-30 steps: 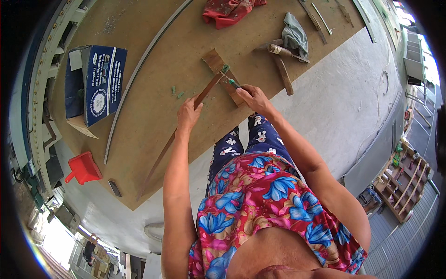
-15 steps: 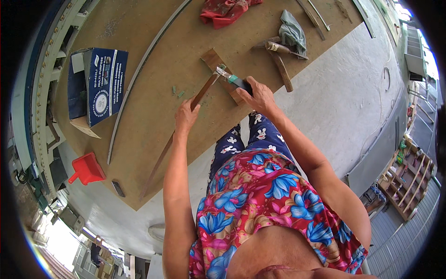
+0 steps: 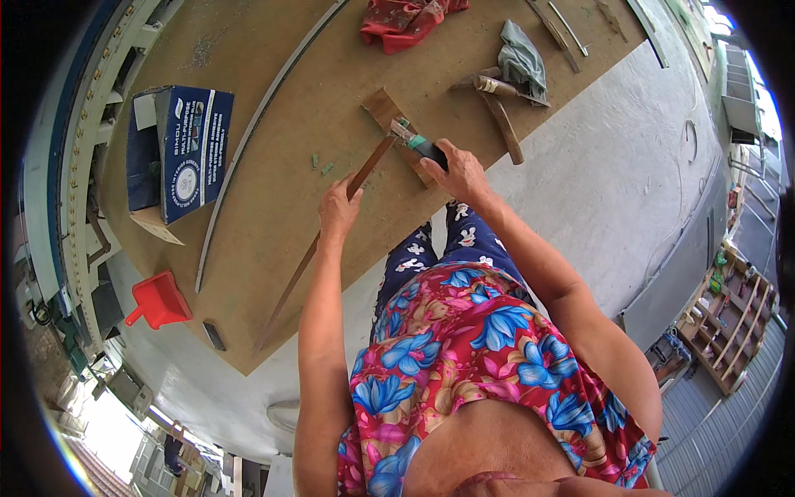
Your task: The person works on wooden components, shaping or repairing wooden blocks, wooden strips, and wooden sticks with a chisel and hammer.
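Observation:
My left hand (image 3: 339, 205) is closed around a long, thin brown wooden strip (image 3: 370, 166) that slants across the brown work surface. My right hand (image 3: 460, 170) grips a knife-like tool (image 3: 426, 148) with a black handle, a green band and a short metal blade. The blade's tip is at the upper end of the strip; whether it touches cannot be told. Both tip and strip end lie over a short wooden board (image 3: 380, 106), which rests on the surface near its front edge. Small green scraps (image 3: 327, 168) are scattered left of the board.
A blue cardboard box (image 3: 199, 157) and a long grey strip (image 3: 248, 132) lie left. A red dustpan (image 3: 161, 300) and small dark block (image 3: 214, 335) are lower left. Wooden-handled tools (image 3: 502, 124), a grey cloth (image 3: 522, 60) and a red cloth (image 3: 407, 23) lie farther back.
The view has shifted slightly. My left hand and the strip sit a little to the right, and the blade tip has tilted slightly. Both hands keep their holds.

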The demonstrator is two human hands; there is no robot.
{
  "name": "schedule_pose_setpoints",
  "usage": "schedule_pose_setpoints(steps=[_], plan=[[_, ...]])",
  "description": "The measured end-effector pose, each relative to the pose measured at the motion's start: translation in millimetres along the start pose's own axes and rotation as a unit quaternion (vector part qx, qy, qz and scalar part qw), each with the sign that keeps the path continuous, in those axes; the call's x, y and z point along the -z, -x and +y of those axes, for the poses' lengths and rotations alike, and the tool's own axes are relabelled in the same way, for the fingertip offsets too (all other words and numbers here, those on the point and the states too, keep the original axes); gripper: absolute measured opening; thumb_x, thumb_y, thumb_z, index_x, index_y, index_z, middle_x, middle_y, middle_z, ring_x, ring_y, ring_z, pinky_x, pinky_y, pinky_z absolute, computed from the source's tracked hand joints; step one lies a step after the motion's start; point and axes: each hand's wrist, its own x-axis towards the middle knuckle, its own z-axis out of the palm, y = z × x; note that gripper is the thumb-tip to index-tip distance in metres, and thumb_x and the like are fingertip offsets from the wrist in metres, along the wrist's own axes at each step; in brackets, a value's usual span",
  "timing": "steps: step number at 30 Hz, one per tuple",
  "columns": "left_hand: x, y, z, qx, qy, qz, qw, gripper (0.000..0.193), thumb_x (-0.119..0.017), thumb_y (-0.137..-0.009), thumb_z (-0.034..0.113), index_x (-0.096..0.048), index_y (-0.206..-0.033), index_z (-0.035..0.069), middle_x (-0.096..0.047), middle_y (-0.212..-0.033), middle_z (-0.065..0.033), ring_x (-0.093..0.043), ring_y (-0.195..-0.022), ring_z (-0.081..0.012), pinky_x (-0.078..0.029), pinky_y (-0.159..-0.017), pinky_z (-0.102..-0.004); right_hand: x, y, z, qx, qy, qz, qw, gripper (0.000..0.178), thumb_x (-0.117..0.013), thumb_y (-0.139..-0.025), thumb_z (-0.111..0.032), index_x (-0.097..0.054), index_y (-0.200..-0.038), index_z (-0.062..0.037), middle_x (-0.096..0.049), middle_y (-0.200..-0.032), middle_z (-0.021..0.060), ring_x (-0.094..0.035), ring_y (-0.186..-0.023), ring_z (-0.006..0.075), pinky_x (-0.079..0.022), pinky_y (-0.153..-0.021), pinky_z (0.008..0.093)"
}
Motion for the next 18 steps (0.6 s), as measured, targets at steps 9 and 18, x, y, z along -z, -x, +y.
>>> schedule_pose_setpoints(steps=[9, 18], plan=[[-1, -18, 14, 0.011, 0.007, -0.01, 1.0, 0.04, -0.068, -0.086, 0.02, -0.061, -0.124, 0.011, -0.065, -0.11, -0.0151, -0.062, -0.101, -0.0362, -0.049, -0.086, -0.0443, -7, -25, -16, -0.018, 0.02, 0.076, 0.997, 0.041, -0.062, -0.088, -0.04, -0.06, -0.111, -0.006, -0.068, -0.091, 0.0211, -0.065, -0.09, 0.0402, -0.05, -0.076, 0.0479], [-10, -19, 2, -0.007, 0.018, 0.0, 1.0, 0.038, -0.067, -0.086, 0.024, -0.062, -0.12, 0.008, -0.066, -0.105, -0.0189, -0.062, -0.099, -0.0373, -0.05, -0.082, -0.0448, 3, -9, 3, -0.002, 0.017, 0.044, 0.999, 0.04, -0.062, -0.087, -0.041, -0.06, -0.109, -0.0072, -0.068, -0.091, 0.0216, -0.065, -0.089, 0.0407, -0.05, -0.076, 0.048]])
